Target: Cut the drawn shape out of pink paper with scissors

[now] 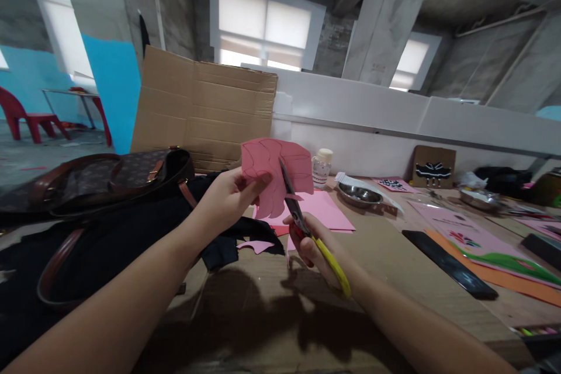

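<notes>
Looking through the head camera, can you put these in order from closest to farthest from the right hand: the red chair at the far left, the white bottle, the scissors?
1. Scissors: held in the right hand.
2. White bottle: beyond that hand, toward the table's back.
3. Red chair: far left, across the room.

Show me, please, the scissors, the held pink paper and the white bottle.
Scissors (pixel 295 208): head view, on the metal blades.
Held pink paper (pixel 272 159): head view, near the sheet's middle.
White bottle (pixel 321 171): head view, on its body, below the lid.
</notes>
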`<state>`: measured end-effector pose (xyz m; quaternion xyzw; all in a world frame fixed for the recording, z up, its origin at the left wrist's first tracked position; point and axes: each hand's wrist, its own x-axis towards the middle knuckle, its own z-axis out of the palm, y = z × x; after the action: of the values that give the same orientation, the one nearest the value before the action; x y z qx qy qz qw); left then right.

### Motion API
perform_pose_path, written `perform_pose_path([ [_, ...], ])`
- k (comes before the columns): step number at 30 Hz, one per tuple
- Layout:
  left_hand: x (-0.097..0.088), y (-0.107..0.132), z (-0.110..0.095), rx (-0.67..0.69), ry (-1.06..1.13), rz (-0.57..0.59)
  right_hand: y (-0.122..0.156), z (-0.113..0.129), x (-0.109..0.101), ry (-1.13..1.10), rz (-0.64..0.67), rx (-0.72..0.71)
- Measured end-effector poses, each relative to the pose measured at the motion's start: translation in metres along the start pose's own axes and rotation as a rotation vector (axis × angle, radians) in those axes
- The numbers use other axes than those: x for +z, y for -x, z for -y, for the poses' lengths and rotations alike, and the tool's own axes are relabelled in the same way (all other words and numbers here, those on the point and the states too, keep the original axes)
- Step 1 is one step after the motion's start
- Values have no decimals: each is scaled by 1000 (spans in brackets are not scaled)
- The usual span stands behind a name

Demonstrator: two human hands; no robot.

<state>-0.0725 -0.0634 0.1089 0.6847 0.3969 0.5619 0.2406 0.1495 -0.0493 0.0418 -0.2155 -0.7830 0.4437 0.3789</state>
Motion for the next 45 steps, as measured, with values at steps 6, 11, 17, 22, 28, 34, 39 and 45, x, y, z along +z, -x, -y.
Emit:
perform_pose_path([
  [6, 0, 1, -1, 6, -21, -6, 1, 2, 0, 4, -4, 8],
  [11, -1, 1, 2, -2, -34, -19, 1, 3, 2, -31, -7, 26],
  [17, -1, -1, 4, -6, -30, -11, 0, -1, 1, -33, 0, 28],
  [22, -1, -1, 4, -9, -33, -8, 0, -2, 0, -16, -2, 38],
  [28, -1, -1, 2, -8, -45, -23, 1, -2, 1, -34, -6, 45],
  [34, -2, -1, 1, -7, -68, -23, 1, -1, 0, -11, -8, 44],
  [39, -2, -1, -1, -1, -93, -32, 1, 1, 2, -21, -13, 68],
  [45, -3, -1, 0, 16, -115, -26, 1, 0, 1, -15, -3, 59],
])
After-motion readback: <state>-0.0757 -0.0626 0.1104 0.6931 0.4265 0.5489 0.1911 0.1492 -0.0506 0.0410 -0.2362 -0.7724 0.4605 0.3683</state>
